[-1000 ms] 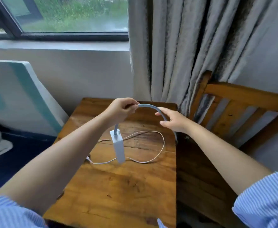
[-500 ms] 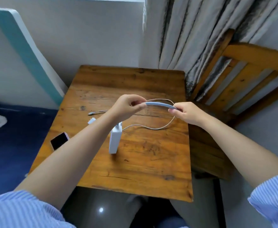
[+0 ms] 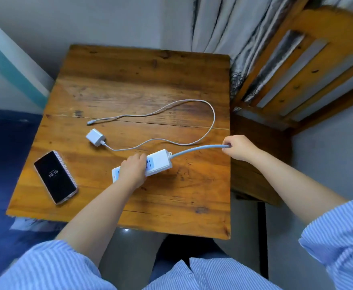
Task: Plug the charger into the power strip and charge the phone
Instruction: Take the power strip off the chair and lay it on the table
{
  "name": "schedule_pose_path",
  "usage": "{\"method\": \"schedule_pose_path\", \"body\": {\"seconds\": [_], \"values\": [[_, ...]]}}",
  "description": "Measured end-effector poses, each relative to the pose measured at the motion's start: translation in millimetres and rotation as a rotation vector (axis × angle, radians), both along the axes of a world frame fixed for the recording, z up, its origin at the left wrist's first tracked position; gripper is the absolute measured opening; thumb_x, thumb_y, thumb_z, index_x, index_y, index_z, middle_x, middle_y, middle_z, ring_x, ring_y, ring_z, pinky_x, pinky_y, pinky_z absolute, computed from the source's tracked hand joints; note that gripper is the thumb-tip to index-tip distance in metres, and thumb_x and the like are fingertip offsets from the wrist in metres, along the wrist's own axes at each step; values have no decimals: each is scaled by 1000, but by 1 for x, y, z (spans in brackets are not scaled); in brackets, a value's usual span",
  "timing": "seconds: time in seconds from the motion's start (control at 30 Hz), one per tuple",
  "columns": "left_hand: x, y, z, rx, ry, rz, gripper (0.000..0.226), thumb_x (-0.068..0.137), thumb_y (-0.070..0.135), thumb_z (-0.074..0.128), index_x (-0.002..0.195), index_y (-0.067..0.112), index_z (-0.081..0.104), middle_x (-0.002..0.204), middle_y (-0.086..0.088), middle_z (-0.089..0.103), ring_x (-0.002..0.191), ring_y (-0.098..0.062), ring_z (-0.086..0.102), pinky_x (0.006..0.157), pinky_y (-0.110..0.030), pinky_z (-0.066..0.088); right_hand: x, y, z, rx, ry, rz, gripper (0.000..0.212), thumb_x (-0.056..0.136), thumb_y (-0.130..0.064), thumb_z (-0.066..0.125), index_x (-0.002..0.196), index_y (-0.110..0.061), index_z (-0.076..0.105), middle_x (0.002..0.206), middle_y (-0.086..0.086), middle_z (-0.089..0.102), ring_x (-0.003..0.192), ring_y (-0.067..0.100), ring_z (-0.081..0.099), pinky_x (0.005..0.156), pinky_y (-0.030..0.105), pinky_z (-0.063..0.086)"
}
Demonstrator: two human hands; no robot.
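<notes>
A white power strip (image 3: pixel 159 162) lies flat on the wooden table (image 3: pixel 129 84), sockets up. My left hand (image 3: pixel 132 171) rests on its middle and grips it. The strip's thick grey cord (image 3: pixel 196 150) runs right to the table's edge, where my right hand (image 3: pixel 237 148) is closed around it. A white charger (image 3: pixel 95 136) lies unplugged just behind the strip, prongs pointing left. Its thin white cable (image 3: pixel 192 114) loops across the table and ends in a free connector. The phone (image 3: pixel 55 177) lies face up at the front left, screen lit showing 16:15.
A wooden chair (image 3: pixel 303 65) stands close against the table's right side. Grey curtains (image 3: pixel 223 24) hang behind it. A white and teal board (image 3: pixel 14 70) leans on the wall at left, above dark blue bedding (image 3: pixel 2 155).
The power strip hung upright from its cord in my hands; now it lies flat on the table. My left hand moved from the cord onto the strip, and my view tilted down.
</notes>
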State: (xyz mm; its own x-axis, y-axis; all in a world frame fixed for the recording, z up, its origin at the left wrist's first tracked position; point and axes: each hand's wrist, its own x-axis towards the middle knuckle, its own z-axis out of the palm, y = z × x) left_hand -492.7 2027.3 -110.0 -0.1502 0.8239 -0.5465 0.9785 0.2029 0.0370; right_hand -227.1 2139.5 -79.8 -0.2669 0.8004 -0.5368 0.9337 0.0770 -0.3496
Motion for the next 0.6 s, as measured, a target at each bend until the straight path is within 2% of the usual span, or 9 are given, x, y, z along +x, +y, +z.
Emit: {"method": "schedule_pose_path", "body": {"seconds": [0.07, 0.13, 0.23, 0.3, 0.43, 0.5, 0.6], "values": [[2, 2, -4, -9, -4, -37, 47, 76, 18, 67, 116, 9, 44, 121, -12, 51, 112, -31, 48, 87, -39, 45, -3, -3, -8, -53, 14, 109, 12, 89, -16, 55, 94, -7, 63, 80, 3, 55, 74, 16, 53, 53, 18, 40], [3, 10, -3, -12, -44, -56, 44, 74, 21, 67, 112, 10, 47, 120, -12, 51, 112, -29, 46, 84, -39, 46, -9, -2, -11, -75, 72, 188, 16, 90, -20, 53, 93, -9, 63, 81, 5, 58, 73, 17, 54, 54, 20, 39], [-3, 31, 7, 31, -68, -68, 44, 72, 22, 68, 110, 12, 50, 114, -10, 51, 110, -27, 45, 78, -37, 48, -15, 10, -12, 12, 140, 258, 21, 93, -20, 48, 100, -9, 64, 95, 11, 67, 83, 23, 59, 67, 33, 50], [-12, 55, 18, 95, -45, -79, 45, 71, 21, 69, 111, 14, 50, 112, -10, 52, 108, -27, 45, 79, -36, 46, -20, 24, -11, 121, 175, 225, 23, 94, -19, 47, 106, -8, 64, 101, 13, 67, 91, 26, 60, 75, 38, 51], [-28, 110, 37, 216, 17, -117, 43, 74, 14, 65, 113, 11, 48, 116, -13, 51, 110, -31, 43, 84, -38, 43, -36, 58, -10, 313, 182, 102, 23, 94, -13, 45, 108, -6, 61, 100, 19, 62, 94, 33, 57, 77, 39, 49], [-33, 139, 43, 249, 53, -141, 44, 75, 13, 64, 115, 10, 47, 117, -14, 52, 109, -32, 42, 85, -39, 43, -46, 79, -11, 389, 119, 90, 28, 94, -7, 41, 117, -8, 57, 103, 20, 59, 97, 36, 55, 82, 44, 48], [-42, 181, 41, 280, 95, -187, 51, 76, 16, 65, 121, 13, 43, 119, -13, 52, 109, -29, 42, 89, -38, 42, -58, 113, -16, 432, -5, 53, 39, 91, -1, 39, 125, -18, 50, 111, 17, 56, 107, 35, 49, 90, 43, 41]]}}
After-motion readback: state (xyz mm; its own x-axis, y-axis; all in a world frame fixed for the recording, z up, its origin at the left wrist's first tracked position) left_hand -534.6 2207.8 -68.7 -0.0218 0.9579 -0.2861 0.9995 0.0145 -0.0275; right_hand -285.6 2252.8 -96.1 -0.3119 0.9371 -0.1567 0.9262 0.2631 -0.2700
